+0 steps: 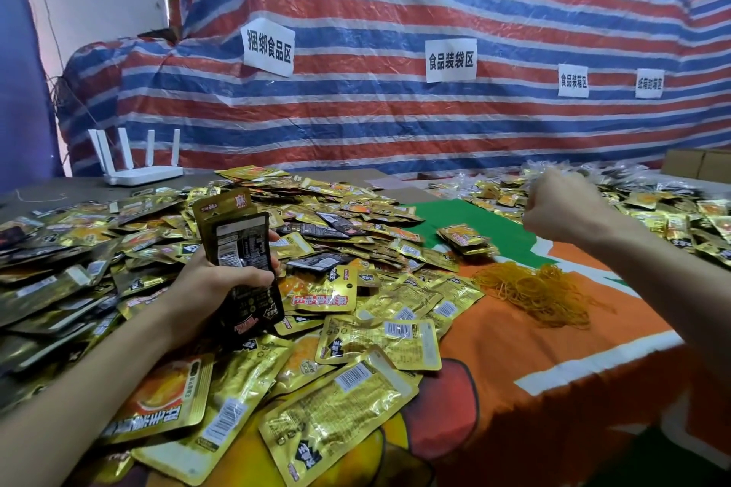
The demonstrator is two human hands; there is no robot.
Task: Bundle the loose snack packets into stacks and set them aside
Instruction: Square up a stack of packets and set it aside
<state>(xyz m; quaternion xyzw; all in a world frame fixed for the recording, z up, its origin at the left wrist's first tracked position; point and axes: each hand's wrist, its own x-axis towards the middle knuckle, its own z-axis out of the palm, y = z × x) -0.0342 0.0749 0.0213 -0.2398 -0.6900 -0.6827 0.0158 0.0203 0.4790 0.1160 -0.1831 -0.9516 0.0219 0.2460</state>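
Your left hand (221, 281) has its fingers wrapped round a stack of packets (237, 233), stood on end, well to the left of the rubber bands (534, 291), and that's where your risk is. The stack isn't squared: a gold packet pokes up behind the black ones, and nothing binds it yet. These foil pouches look slick, so if that grip loosens I'd expect them to fan out and drop into the loose pile (356, 328) underneath.

Your right hand (553, 206) is up in the air beyond the rubber bands. It's blurred, with the fingers curled in and the back toward you, and I cannot tell whether a band is pinched in there. If it's empty, you've nothing to tie with. If it has one, stretching it over an uneven stack could let it snap off or buckle the packets.

The packets themselves are small flat pouches, mostly shiny crinkled gold with barcodes, and a few are black. They're heaped face-up and face-down across the tabletop (39, 190) left of the rubber bands. One finished bundle (466, 239) sits just behind the rubber bands.
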